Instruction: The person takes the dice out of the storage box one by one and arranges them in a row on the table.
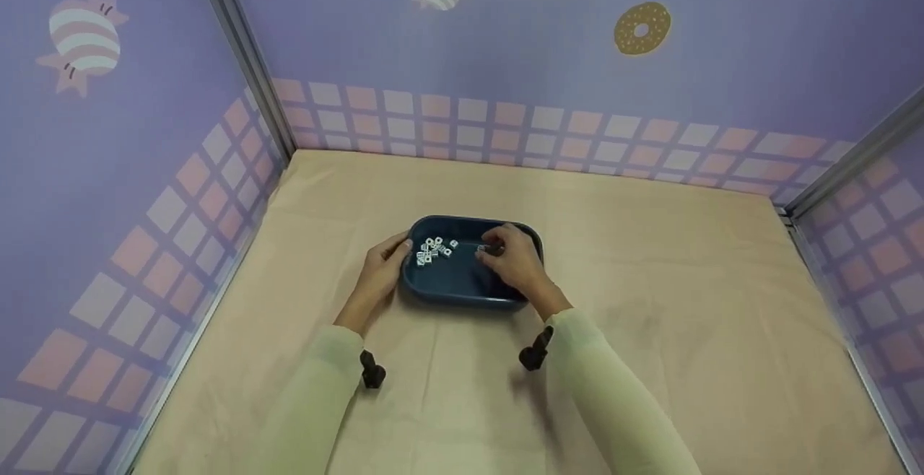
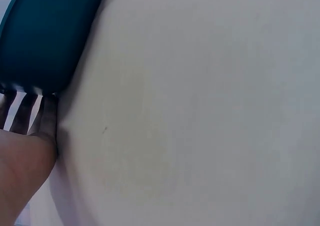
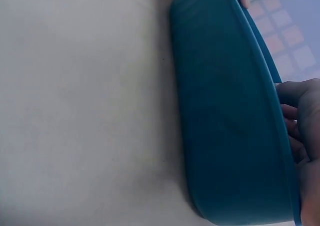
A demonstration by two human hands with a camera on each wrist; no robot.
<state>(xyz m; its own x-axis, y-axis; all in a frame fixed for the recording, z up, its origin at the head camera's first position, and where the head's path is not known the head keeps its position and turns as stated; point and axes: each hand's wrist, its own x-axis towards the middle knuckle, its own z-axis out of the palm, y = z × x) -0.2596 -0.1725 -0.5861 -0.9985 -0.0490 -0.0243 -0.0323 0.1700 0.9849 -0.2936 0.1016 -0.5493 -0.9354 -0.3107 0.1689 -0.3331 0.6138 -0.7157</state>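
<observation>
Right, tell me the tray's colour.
The tray is dark blue-green, clearest in the right wrist view.

Cubes [image 1: 434,250] in tray [image 1: 456,276], left end; some apparently stacked.

Booth [image 1: 548,56]; patterned walls [image 1: 151,121]; metal posts [image 1: 247,49]

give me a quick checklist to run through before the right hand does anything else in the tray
1. Tray sitting upright on the cloth: ok.
2. Left hand holding the tray's left end: ok, thumb at the rim, fingers along the outer wall.
3. Clustered white dice inside the tray: ok, loosely grouped in its left part.
4. Right hand reaching inside the rim: ok, fingers bent over the right part.
5. Small white piece by the right fingertips firmly pinched: cannot tell, too small to see.
6. Every die's top face readable: not ok, too small and crowded.
</observation>
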